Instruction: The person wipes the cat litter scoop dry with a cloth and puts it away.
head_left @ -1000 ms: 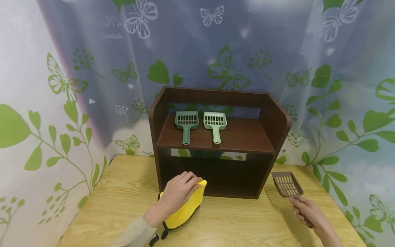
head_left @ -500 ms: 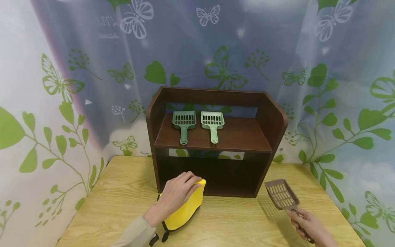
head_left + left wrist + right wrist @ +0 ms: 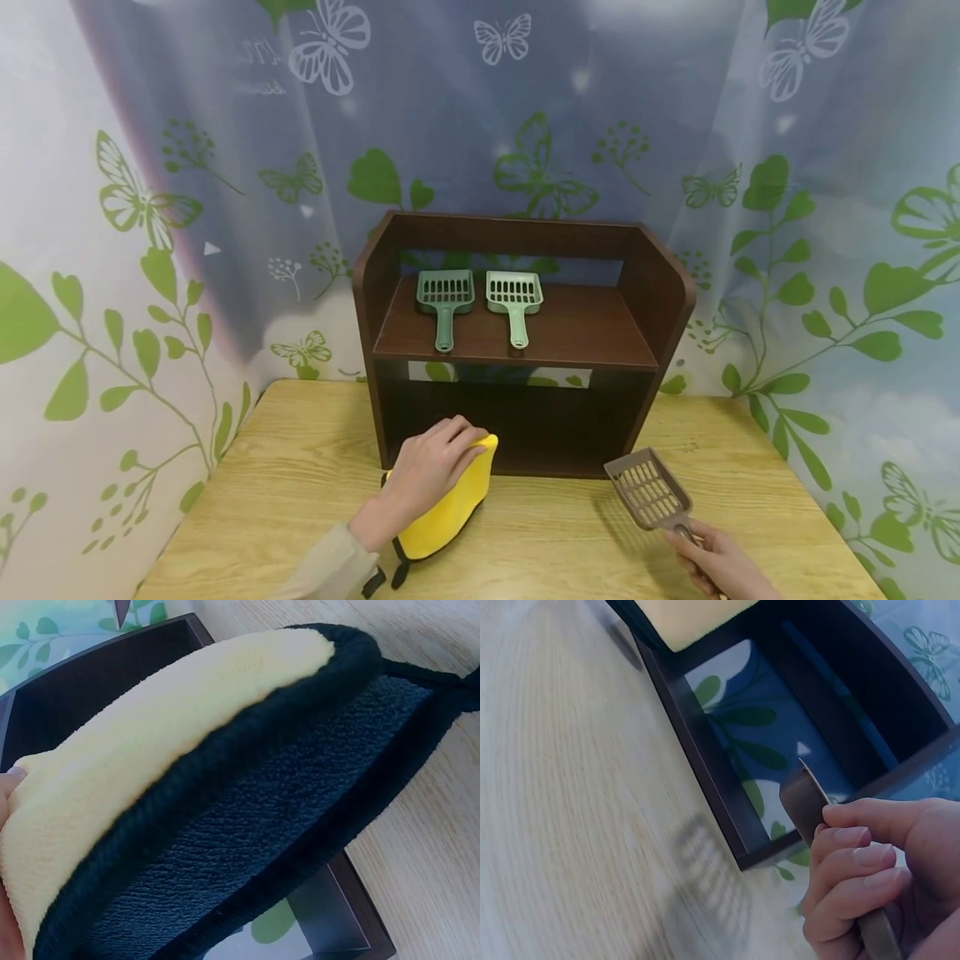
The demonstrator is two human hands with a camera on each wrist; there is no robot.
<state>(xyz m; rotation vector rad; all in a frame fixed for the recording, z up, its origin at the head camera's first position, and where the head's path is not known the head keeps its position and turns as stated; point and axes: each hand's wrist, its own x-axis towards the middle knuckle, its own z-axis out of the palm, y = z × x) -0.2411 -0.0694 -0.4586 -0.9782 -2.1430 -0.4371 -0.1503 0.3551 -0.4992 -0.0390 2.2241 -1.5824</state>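
My left hand (image 3: 427,471) grips a yellow cloth (image 3: 453,508) by its top, in front of the shelf's left half. In the left wrist view the cloth (image 3: 172,720) has a thick dark edging and a dark grey-blue reverse side. My right hand (image 3: 712,558) grips the handle of a brown slotted litter scoop (image 3: 649,490), raised above the table at the right. The right wrist view shows fingers curled round that scoop (image 3: 805,806), seen edge-on, with its slotted shadow on the table.
A dark brown two-tier shelf (image 3: 585,333) stands at the table's back. On its upper board lie a dark green litter scoop (image 3: 446,308) and a light green one (image 3: 515,304). The wooden table (image 3: 300,467) meets a printed curtain (image 3: 465,117) behind.
My right hand has moved left with the brown litter scoop, closer to the shelf's lower right corner. The left hand and yellow cloth stay nearly in place; the view has shifted slightly.
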